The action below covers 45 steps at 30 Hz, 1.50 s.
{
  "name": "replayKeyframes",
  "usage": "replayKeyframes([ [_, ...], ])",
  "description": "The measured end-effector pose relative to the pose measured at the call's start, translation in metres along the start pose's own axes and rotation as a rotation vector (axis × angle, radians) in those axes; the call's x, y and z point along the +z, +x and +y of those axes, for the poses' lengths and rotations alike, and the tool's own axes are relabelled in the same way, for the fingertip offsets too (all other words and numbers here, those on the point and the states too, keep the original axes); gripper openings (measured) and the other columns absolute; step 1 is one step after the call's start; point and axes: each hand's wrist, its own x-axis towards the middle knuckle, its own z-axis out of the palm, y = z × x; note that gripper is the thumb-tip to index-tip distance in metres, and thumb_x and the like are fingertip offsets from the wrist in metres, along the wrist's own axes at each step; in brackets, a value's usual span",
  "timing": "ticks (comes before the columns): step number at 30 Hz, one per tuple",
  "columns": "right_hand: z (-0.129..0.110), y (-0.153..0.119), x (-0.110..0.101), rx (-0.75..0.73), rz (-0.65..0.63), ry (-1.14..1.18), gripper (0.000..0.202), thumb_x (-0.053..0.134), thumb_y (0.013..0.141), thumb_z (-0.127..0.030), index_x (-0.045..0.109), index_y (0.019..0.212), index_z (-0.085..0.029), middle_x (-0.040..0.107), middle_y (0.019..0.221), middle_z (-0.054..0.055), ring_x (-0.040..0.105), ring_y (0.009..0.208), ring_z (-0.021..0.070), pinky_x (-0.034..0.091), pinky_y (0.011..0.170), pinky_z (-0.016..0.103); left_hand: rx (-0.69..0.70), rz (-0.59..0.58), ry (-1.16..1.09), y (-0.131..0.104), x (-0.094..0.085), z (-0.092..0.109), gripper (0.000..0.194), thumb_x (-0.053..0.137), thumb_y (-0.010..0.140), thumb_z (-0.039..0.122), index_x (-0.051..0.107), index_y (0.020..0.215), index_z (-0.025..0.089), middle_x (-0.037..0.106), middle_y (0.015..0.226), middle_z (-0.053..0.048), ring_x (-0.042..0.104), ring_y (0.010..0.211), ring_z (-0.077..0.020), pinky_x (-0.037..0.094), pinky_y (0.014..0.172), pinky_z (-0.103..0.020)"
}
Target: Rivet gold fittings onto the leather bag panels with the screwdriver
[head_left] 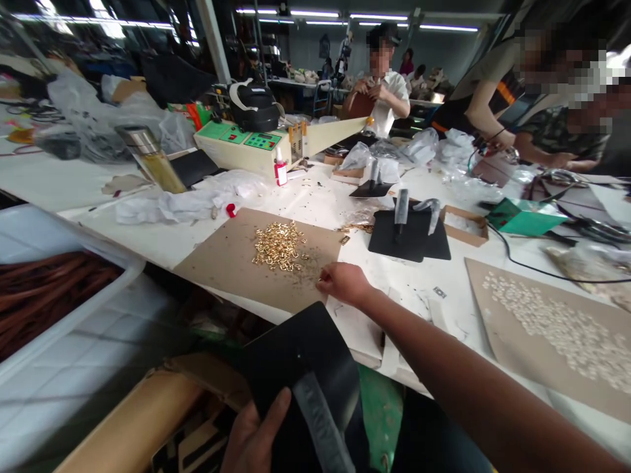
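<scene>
A black leather-like panel with a plastic-wrapped strap is gripped in my left hand, below the table's front edge; the thumb lies on top of the panel. My right hand is closed in a pinch over the right corner of a brown board. A tiny gold-coloured bit shows at its fingertips, too small to name. To the left of that hand, a pile of small gold metal pieces lies on the board.
Black panels with wrapped straps lie beyond my right hand. Another board holds many small pale pieces at right. Behind stand a green-and-cream machine, a red bottle and a tilted flask. Other people work across the table.
</scene>
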Motion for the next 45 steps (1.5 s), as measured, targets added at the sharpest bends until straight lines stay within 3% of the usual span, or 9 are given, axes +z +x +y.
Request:
replayKeyframes([
  [4,0.039,-0.034,-0.019,0.119,0.075,0.053,0.021,0.075,0.089,-0.045,0.078,0.094,-0.025,0.079,0.094,0.001,0.07,0.086,0.0206,0.045,0.072,0.028,0.054,-0.076,-0.098,0.015,0.016,0.018,0.057,0.09,0.071,0.059,0.081,0.109,0.018,0.084,0.104,-0.008,0.074,0.114,-0.0399,0.061,0.098,-0.046],
  [9,0.086,-0.117,-0.038,0.286,0.225,0.169,0.022,0.072,0.092,-0.045,0.076,0.089,-0.024,0.077,0.087,-0.001,0.068,0.078,0.0173,0.045,0.07,0.028,0.114,-0.297,-0.248,0.043,0.053,0.063,0.055,0.089,0.077,0.049,0.078,0.12,0.017,0.083,0.112,-0.009,0.076,0.108,-0.0355,0.062,0.093,-0.041],
  [12,0.097,-0.162,-0.03,0.381,0.289,0.241,0.022,0.073,0.09,-0.045,0.074,0.082,-0.025,0.074,0.082,-0.002,0.066,0.074,0.0173,0.042,0.067,0.029,0.112,-0.475,-0.179,0.067,0.079,0.089,0.051,0.09,0.076,0.045,0.08,0.117,0.015,0.084,0.107,-0.011,0.078,0.101,-0.0349,0.062,0.086,-0.039],
  [15,0.096,-0.184,-0.01,0.382,0.368,0.188,0.02,0.072,0.091,-0.042,0.072,0.081,-0.024,0.073,0.086,-0.001,0.064,0.073,0.0172,0.04,0.066,0.029,0.097,-0.63,-0.068,0.092,0.104,0.1,0.049,0.09,0.076,0.043,0.081,0.114,0.014,0.085,0.101,-0.011,0.08,0.092,-0.033,0.062,0.082,-0.037],
  [19,0.091,-0.188,0.007,0.35,0.49,0.049,0.018,0.071,0.094,-0.04,0.072,0.085,-0.024,0.071,0.088,0.001,0.066,0.077,0.0198,0.039,0.068,0.031,0.158,-0.649,0.042,0.114,0.123,0.093,0.05,0.089,0.078,0.046,0.08,0.116,0.015,0.085,0.104,-0.011,0.08,0.093,-0.0323,0.061,0.086,-0.037],
  [24,0.097,-0.195,0.006,0.294,0.481,-0.028,0.022,0.076,0.093,-0.045,0.073,0.091,-0.023,0.071,0.091,0.003,0.067,0.084,0.024,0.042,0.073,0.034,0.246,-0.649,0.102,0.12,0.125,0.082,0.048,0.087,0.081,0.047,0.079,0.117,0.016,0.084,0.107,-0.01,0.079,0.098,-0.0323,0.059,0.094,-0.04],
  [27,0.103,-0.201,0.0,0.262,0.45,0.05,0.025,0.08,0.09,-0.048,0.075,0.098,-0.024,0.071,0.095,0.003,0.068,0.086,0.0245,0.045,0.075,0.034,0.229,-0.648,0.091,0.117,0.125,0.083,0.047,0.088,0.079,0.046,0.08,0.114,0.015,0.085,0.103,-0.009,0.079,0.094,-0.0311,0.059,0.092,-0.039],
  [33,0.109,-0.202,-0.008,0.212,0.438,0.354,0.015,0.065,0.101,-0.037,0.078,0.099,-0.03,0.072,0.097,-0.001,0.067,0.08,0.0172,0.048,0.073,0.03,0.205,-0.639,0.042,0.115,0.126,0.087,0.041,0.092,0.073,0.043,0.081,0.101,0.015,0.085,0.095,-0.008,0.077,0.081,-0.0264,0.061,0.085,-0.036],
  [45,0.111,-0.196,-0.004,0.189,0.413,0.264,0.013,0.068,0.099,-0.031,0.081,0.094,-0.031,0.074,0.097,-0.001,0.069,0.086,0.0189,0.05,0.079,0.029,0.204,-0.661,0.032,0.119,0.124,0.084,0.044,0.091,0.075,0.041,0.081,0.109,0.016,0.085,0.1,-0.008,0.079,0.092,-0.0306,0.06,0.086,-0.036],
])
